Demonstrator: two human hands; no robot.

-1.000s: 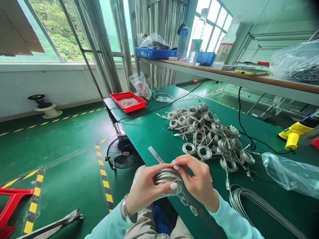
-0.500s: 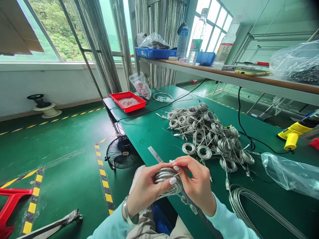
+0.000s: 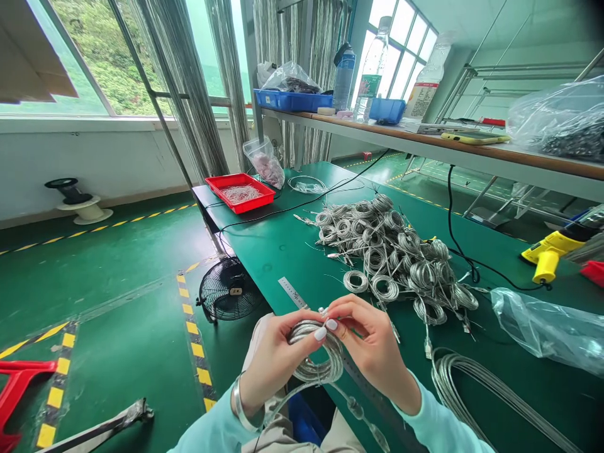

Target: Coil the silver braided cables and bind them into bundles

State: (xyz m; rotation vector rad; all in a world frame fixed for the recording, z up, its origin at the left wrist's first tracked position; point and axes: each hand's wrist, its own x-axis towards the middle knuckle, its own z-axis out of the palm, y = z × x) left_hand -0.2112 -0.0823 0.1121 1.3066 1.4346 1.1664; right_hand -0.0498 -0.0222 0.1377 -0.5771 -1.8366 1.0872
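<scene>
A coil of clear-jacketed silver cable (image 3: 330,368) is held over the table's near edge. My left hand (image 3: 278,355) wraps its outer side, thumb across the front. At the coil's top, my right hand (image 3: 375,346) is closed in a pinch against my left fingertips. A small pale piece shows between them, too hidden to name. From the coil's lower side hangs a loose cable end with a thicker barrel-shaped lump (image 3: 355,408). Beyond my hands, a steel ruler (image 3: 291,292) lies on the green table (image 3: 264,245), partly covered by them.
A heap of small cable coils (image 3: 377,245) lies ahead. To the right are a larger cable loop (image 3: 472,384), a clear plastic bag (image 3: 542,327) and a yellow heat gun (image 3: 552,251). A red tray (image 3: 240,192) stands far left; a black fan (image 3: 229,290) is on the floor.
The coil has tipped so that its round opening now shows. Its loose end hangs lower and further out. Both hands stay on it, the fingertips still together at the top.
</scene>
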